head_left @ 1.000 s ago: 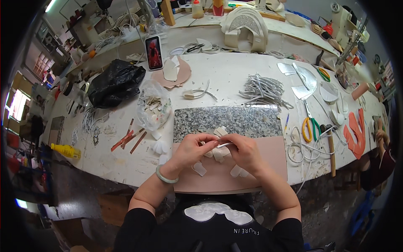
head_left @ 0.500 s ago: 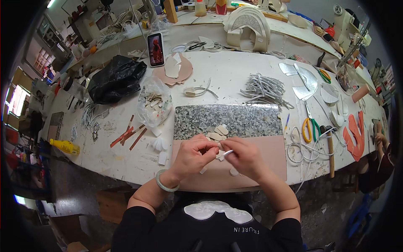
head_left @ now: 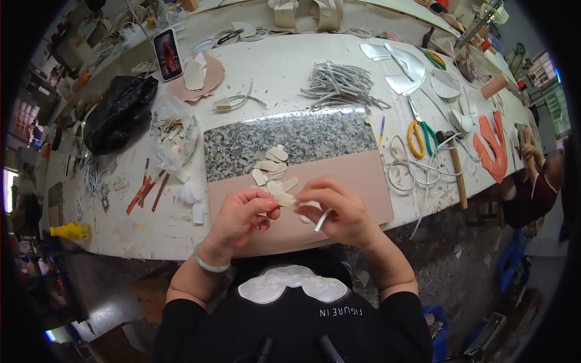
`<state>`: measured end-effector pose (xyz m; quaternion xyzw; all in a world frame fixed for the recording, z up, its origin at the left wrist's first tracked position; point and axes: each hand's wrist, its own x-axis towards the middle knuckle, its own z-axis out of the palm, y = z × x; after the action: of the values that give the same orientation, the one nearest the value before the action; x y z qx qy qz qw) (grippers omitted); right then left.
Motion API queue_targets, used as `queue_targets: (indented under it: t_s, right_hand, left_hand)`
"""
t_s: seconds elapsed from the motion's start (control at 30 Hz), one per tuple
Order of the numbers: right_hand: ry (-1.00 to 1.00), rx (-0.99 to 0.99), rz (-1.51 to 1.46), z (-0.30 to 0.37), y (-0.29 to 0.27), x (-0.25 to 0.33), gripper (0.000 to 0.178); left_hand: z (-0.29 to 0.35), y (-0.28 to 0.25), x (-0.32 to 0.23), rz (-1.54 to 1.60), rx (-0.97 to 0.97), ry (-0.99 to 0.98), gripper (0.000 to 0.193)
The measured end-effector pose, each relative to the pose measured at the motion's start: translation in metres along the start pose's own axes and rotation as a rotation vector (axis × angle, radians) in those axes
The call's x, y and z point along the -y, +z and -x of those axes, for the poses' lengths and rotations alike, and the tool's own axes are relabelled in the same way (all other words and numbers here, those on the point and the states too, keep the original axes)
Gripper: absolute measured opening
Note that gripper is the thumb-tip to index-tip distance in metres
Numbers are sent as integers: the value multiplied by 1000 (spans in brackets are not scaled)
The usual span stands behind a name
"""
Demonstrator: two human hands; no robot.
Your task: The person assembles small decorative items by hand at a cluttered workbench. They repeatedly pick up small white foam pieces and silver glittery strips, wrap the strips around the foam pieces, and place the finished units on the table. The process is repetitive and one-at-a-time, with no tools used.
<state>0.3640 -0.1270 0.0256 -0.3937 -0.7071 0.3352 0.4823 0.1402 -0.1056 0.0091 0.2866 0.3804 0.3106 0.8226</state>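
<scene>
A small cream-coloured flat piece (head_left: 285,199) is pinched between the thumb and fingers of my left hand (head_left: 239,216). My right hand (head_left: 342,212) has its fingertips at the other end of that piece, and a thin white stick (head_left: 322,220) is gripped between its fingers, pointing down toward me. Just beyond the hands lies a loose pile of similar cream pieces (head_left: 270,166), several with rounded ends. They rest partly on a speckled granite slab (head_left: 236,145) and partly on the pink sheet (head_left: 363,184) below my hands. A round white bit is partly hidden by my right fingers.
On the left are a clear bag of pieces (head_left: 172,136), brown strips (head_left: 145,189), a black plastic bag (head_left: 121,112) and a propped phone (head_left: 167,54). To the right lie scissors (head_left: 416,130), white cord (head_left: 417,175) and a hammer (head_left: 458,175). Another person's hand (head_left: 531,151) is at far right.
The view has shifted, so the table appears lower and further left. My hands have parted slightly, and the cream piece between them now shows. The white stick stays in my right hand.
</scene>
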Motion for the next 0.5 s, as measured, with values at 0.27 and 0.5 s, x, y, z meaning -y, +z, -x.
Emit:
queue_targets:
  t_s: [0.27,0.5]
  right_hand:
    - [394,86,-433,11,5,-10,15]
    - [350,137,-99,10,-8,-6,24]
  left_hand:
    - [4,23,9,-202,30,390,28]
    - [5,12,7,-165,25,215,25]
